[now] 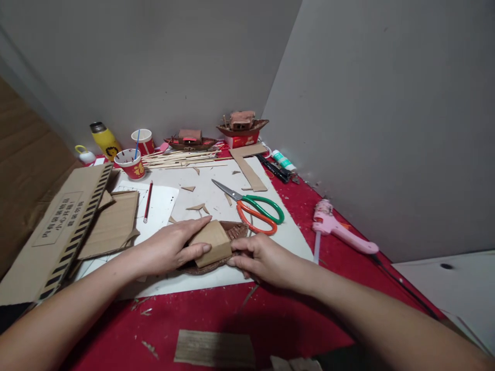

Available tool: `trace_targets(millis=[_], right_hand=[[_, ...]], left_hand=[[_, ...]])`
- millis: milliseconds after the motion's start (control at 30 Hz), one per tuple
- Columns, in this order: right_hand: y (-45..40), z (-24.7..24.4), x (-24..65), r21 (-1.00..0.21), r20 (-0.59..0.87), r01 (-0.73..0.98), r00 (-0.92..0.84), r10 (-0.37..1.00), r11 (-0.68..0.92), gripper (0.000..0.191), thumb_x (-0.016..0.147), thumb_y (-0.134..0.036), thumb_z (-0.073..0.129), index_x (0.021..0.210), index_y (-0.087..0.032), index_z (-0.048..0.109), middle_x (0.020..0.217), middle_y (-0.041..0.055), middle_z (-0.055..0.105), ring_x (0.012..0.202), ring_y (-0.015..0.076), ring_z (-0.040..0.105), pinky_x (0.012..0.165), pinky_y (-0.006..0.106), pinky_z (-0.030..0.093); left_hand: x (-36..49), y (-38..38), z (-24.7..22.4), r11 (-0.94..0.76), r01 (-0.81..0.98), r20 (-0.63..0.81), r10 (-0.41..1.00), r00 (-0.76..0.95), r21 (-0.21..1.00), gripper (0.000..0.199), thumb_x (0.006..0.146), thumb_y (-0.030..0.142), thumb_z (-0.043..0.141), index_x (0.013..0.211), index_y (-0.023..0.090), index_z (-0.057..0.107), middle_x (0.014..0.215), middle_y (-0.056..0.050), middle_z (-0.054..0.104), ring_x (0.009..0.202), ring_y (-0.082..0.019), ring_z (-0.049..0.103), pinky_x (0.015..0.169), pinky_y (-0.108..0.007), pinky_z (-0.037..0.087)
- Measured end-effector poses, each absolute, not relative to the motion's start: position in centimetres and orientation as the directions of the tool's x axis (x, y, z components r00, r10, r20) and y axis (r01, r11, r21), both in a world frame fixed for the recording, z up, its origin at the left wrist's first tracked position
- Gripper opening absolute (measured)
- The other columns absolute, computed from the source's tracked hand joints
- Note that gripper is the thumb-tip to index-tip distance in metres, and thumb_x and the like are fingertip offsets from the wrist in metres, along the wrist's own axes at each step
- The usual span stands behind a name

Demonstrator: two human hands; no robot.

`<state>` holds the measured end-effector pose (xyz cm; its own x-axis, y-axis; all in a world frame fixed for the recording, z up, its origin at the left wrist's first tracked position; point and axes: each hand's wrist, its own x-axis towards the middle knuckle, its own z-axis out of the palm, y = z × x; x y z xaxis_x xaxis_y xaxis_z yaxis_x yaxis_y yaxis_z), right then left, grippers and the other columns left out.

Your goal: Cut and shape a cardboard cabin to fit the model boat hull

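Note:
A brown model boat hull lies on the white sheet near the middle of the view. Over it sits a bent tan cardboard piece. My left hand grips the cardboard's left side, thumb on its front and fingers along its upper edge. At the right end of the cardboard, my right hand pinches the hull's near rim between thumb and fingers; the fingertips are partly inside the hull. Scissors with green and orange handles lie open just behind my right hand.
A pink glue gun lies on the red tabletop at right. Cardboard sheets are at left, a pencil beside them. Paper cups, sticks and two finished boats stand along the back. A cardboard strip lies in front.

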<state>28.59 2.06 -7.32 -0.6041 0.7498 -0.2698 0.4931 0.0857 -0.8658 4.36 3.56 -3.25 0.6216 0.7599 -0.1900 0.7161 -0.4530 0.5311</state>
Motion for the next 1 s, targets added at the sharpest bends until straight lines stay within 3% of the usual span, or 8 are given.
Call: trace_targets(millis=[233, 533, 833, 1000], right_hand=[[2.01, -7.10, 28.64, -0.866, -0.274, 0.492, -0.606, 0.747, 0.082, 0.020, 0.087, -0.025, 0.055, 0.093, -0.013, 0.070, 0.057, -0.0020, 0.055, 0.052, 0.0123, 0.053, 0.051, 0.020, 0.040], [2.02, -6.97, 28.56, -0.868, -0.279, 0.492, -0.595, 0.754, 0.067, 0.017, 0.085, -0.024, 0.056, 0.084, -0.014, 0.069, 0.055, -0.0022, 0.055, 0.048, 0.0110, 0.050, 0.048, 0.019, 0.038], [1.94, -7.32, 28.56, -0.869, -0.266, 0.489, -0.593, 0.760, 0.078, 0.017, 0.086, -0.026, 0.056, 0.083, -0.014, 0.068, 0.055, -0.0025, 0.055, 0.050, 0.0118, 0.052, 0.049, 0.020, 0.039], [1.95, -7.20, 28.52, -0.866, -0.275, 0.494, -0.594, 0.756, 0.074, 0.017, 0.086, -0.024, 0.055, 0.084, -0.014, 0.069, 0.055, -0.0024, 0.055, 0.049, 0.0114, 0.051, 0.048, 0.020, 0.038]], left_hand=[[4.46, 3.59, -3.05, -0.454, 0.731, -0.203, 0.762, 0.615, 0.509, 0.062, 0.095, 0.045, 0.044, 0.149, 0.015, 0.035, 0.146, -0.016, 0.050, 0.128, -0.031, 0.053, 0.103, -0.042, 0.043], [4.49, 3.75, -3.29, -0.469, 0.742, -0.197, 0.766, 0.612, 0.479, 0.060, 0.095, 0.042, 0.046, 0.148, 0.015, 0.038, 0.141, -0.017, 0.055, 0.123, -0.032, 0.057, 0.099, -0.043, 0.045], [4.83, 2.96, -2.70, -0.502, 0.771, -0.240, 0.753, 0.612, 0.391, 0.063, 0.098, 0.047, 0.037, 0.151, 0.016, 0.030, 0.153, -0.015, 0.042, 0.135, -0.029, 0.046, 0.109, -0.042, 0.037], [5.09, 3.06, -2.78, -0.494, 0.798, -0.260, 0.767, 0.587, 0.345, 0.062, 0.097, 0.046, 0.038, 0.150, 0.015, 0.031, 0.144, -0.019, 0.051, 0.127, -0.033, 0.052, 0.102, -0.046, 0.043]])
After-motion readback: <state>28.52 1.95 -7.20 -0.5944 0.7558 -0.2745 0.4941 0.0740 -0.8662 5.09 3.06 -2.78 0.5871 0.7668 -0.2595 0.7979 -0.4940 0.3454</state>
